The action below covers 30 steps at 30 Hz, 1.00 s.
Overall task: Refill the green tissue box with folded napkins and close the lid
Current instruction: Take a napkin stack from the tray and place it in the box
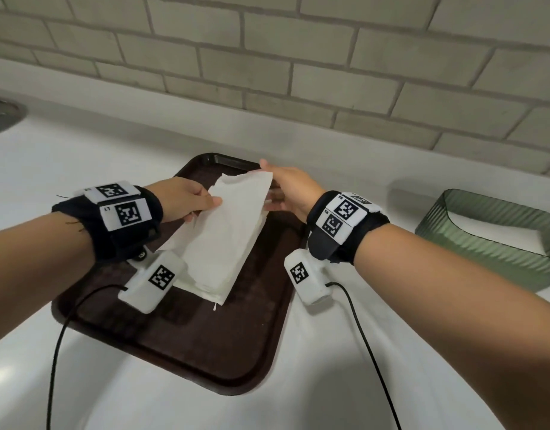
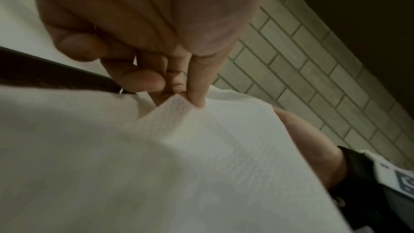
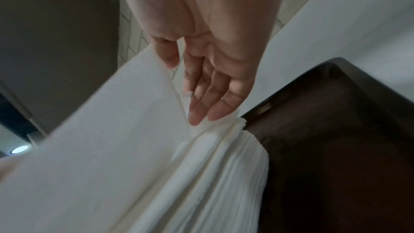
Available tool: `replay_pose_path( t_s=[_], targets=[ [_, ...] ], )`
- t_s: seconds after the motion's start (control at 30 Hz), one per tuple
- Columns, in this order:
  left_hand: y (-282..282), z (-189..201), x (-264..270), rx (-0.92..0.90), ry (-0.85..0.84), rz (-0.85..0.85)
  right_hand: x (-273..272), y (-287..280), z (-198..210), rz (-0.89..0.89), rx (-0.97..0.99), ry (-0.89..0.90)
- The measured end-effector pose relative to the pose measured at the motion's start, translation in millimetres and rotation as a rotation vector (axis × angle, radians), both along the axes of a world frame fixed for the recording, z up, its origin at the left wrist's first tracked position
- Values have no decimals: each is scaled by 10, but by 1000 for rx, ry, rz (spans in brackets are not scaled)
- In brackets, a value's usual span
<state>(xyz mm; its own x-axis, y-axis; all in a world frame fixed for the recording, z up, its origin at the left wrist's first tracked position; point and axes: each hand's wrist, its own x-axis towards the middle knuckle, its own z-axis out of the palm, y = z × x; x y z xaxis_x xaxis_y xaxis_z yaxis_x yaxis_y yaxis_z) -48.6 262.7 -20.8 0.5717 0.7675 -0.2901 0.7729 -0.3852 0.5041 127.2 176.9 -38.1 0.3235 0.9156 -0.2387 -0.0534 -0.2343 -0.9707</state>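
A stack of white folded napkins (image 1: 224, 234) lies on a dark brown tray (image 1: 205, 352) in the middle of the counter. Its upper part is raised and tilted off the lower napkins. My left hand (image 1: 202, 203) pinches the raised napkins' left edge; in the left wrist view thumb and fingers (image 2: 179, 95) nip a fold of the paper (image 2: 201, 157). My right hand (image 1: 280, 190) holds the far right corner, thumb on top and fingers beneath. In the right wrist view its fingertips (image 3: 197, 120) touch the lower stack (image 3: 224, 166). The green ribbed tissue box (image 1: 491, 240) stands open at the right, apart from both hands.
The tray sits on a white counter (image 1: 329, 383) against a beige brick-tile wall (image 1: 267, 57). A grey metal object (image 1: 0, 116) shows at the far left edge. Black cables (image 1: 55, 352) trail from both wrist cameras toward the counter's front.
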Motion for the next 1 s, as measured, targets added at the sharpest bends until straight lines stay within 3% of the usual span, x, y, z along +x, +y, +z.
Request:
replay_pose_path(
  t_s=[0.23,0.43,0.83,1.0],
  targets=[
    [-44,-11,105,-1,-46,-9,112,-78,51,14,-59,-46],
    [2,-12,101,8,-55,15,143,-110,-37,-49,-29,-206],
    [-12,2,119,122,-8,15,65,-133,29,32,-13,-96],
    [-4,-34,134,130,27,11,40,-158,65,-64,-146,-108]
  ],
)
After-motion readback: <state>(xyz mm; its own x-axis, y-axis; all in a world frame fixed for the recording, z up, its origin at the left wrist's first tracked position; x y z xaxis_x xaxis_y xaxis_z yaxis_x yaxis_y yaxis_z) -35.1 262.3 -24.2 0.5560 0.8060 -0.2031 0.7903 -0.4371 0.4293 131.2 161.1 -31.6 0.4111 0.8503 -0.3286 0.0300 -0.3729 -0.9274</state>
